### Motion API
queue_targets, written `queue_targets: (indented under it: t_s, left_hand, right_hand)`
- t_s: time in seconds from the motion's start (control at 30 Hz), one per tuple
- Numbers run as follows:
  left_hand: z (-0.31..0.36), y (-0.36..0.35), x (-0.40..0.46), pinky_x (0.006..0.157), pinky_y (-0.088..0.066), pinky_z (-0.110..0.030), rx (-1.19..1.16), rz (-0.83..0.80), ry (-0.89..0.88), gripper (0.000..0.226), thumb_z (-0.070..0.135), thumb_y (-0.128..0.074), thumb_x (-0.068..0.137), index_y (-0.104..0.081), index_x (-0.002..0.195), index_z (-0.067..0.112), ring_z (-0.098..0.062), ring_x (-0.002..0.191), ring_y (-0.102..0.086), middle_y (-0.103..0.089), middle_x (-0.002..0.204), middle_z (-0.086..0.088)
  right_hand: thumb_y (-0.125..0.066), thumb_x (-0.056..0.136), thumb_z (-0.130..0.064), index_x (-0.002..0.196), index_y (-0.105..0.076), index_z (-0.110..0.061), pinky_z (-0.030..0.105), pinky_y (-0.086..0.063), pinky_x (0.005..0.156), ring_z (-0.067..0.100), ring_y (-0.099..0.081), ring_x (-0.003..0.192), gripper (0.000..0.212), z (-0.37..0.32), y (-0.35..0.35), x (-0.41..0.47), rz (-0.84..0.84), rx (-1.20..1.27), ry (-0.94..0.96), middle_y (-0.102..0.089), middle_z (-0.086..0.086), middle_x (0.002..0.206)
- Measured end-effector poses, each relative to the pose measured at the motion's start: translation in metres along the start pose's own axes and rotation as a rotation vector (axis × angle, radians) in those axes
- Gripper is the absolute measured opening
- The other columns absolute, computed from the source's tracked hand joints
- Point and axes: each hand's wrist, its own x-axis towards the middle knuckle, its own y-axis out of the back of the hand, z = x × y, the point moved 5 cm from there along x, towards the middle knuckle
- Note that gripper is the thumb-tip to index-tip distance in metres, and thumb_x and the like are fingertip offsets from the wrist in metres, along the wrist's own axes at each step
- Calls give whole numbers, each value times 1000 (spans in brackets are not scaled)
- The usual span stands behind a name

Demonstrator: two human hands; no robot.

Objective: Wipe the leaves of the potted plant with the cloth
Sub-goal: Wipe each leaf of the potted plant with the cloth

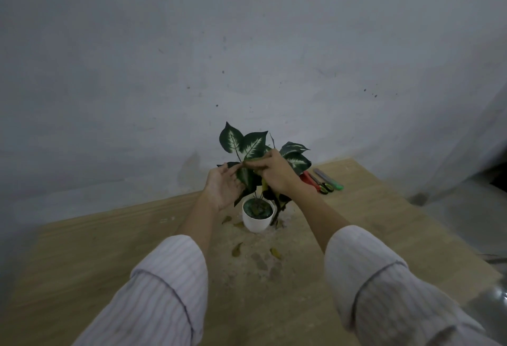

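The plant (pixel 258 159) stands in a white pot (pixel 257 220) near the back of the wooden table (pixel 109 258), close to the wall, with both your hands up among its leaves. Your left hand (pixel 223 188) lies flat, palm up, beneath one variegated leaf (pixel 247 178), fingers straight, supporting it. Your right hand (pixel 270 171) has its fingers curled and pressed onto the top of that leaf near the stem; a yellowish scrap under the palm may be the cloth (pixel 264 185), but it is too dim to tell for sure.

You seem to be mid-wipe on this leaf, with the upper and right-hand leaves likely not yet done. The next move calls for a gentle stroke from stem to tip while the lower hand backs the leaf, so the stem does not bend or the light pot tip.

A few fallen leaves (pixel 237 248) lie on the table before the pot. Scissors (pixel 318 182) and a green-tipped tool (pixel 327 178) rest behind, to the right.
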Motion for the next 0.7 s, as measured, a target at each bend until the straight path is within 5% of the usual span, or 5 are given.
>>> queue_targets:
  t_s: [0.27, 0.4, 0.5, 0.57, 0.7]
  left_hand:
    - [2, 2, 10, 105, -38, -38, 32, 18, 6, 53, 31, -21, 103, -45, 136, -2, -30, 112, -54, -51, 137, -20]
    - [5, -9, 9, 108, -37, -37, 320, 78, -16, 51, 31, -18, 104, -42, 138, 0, -30, 123, -51, -52, 133, -20]
    - [19, -19, 7, 85, -49, -31, 559, 185, -91, 44, 30, -22, 104, -53, 122, 5, -26, 103, -58, -59, 109, -14]
    - [33, -23, 6, 66, -47, -25, 688, 272, -164, 30, 25, -34, 102, -58, 101, 7, -20, 83, -58, -59, 91, -8]
    - [64, -33, 5, 73, -45, -30, 915, 373, -390, 20, 12, -45, 93, -60, 79, 11, -21, 80, -55, -62, 88, -10]
  right_hand:
    - [-43, 87, 9, 109, -69, -10, 16, -35, 96, 10, -44, 95, 39, -9, -4, -29, -273, -66, 44, -48, -21, 84]
    - [-42, 81, 5, 102, -72, -21, 36, -51, 89, 23, -58, 90, 46, -5, 19, -20, -128, -116, 26, -69, 0, 95]
    - [-41, 81, 0, 99, -74, -29, 30, -50, 63, 16, -53, 69, 47, -10, 40, -14, 3, -225, 23, -65, -8, 81]
    - [-40, 80, -2, 96, -73, -32, 30, -50, 64, 14, -52, 73, 48, -17, 54, -14, 92, -257, 24, -59, -10, 94]
    - [-38, 79, 0, 97, -74, -30, 32, -52, 66, 15, -54, 78, 50, -24, 71, -10, 183, -225, 38, -58, -7, 115]
